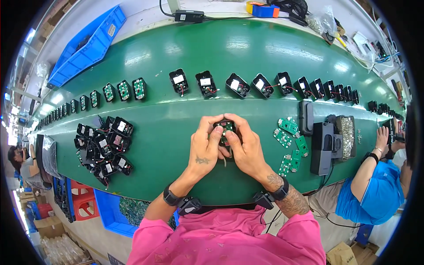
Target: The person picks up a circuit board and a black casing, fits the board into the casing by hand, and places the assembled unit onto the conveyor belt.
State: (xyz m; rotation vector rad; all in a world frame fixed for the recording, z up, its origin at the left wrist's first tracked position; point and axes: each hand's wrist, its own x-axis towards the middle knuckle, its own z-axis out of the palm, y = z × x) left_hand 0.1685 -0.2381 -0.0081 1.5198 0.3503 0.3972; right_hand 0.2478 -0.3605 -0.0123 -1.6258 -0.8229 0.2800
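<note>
Near the middle of the green table, my left hand (204, 143) and my right hand (246, 145) are both closed around a small black housing with a green circuit board (228, 126) in it. Both thumbs press on the board's face, while the fingers wrap the housing's far edge and sides. Part of the housing is hidden by my hands. To the right lie several loose green circuit boards (282, 138). On the left sits a heap of black housings (104, 143) with white blocks and wires inside.
Open black housings (238, 85) with red wires form a row across the table; board-fitted housings (124, 90) continue it leftward. A black device (322, 150) and a tray of small metal parts (346, 134) stand right, near a co-worker in blue (373, 190). A blue bin (88, 48) sits far left.
</note>
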